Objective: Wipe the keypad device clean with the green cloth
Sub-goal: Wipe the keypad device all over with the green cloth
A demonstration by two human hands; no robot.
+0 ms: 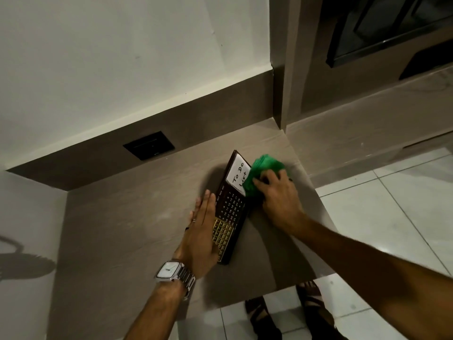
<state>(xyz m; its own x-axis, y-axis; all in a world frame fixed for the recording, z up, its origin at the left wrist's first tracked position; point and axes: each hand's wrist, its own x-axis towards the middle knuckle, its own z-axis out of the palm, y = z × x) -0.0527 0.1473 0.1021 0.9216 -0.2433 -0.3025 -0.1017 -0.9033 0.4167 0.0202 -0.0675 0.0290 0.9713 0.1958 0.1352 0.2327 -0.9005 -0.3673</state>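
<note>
I see the keypad device (229, 212) lying flat on the counter (137, 224). Left hand (202, 238) rests flat along its left edge, fingers (204, 202) straight, gripping nothing. Right hand (279, 200) is clenched on the green cloth (263, 168), which presses the device's upper right edge, beside the "To Do List" label (238, 176).

Bare forearms, no sleeves — the left wrist carries a square silver watch (171, 271) on a metal link band; dark strapped sandals (310, 299) below.
</note>
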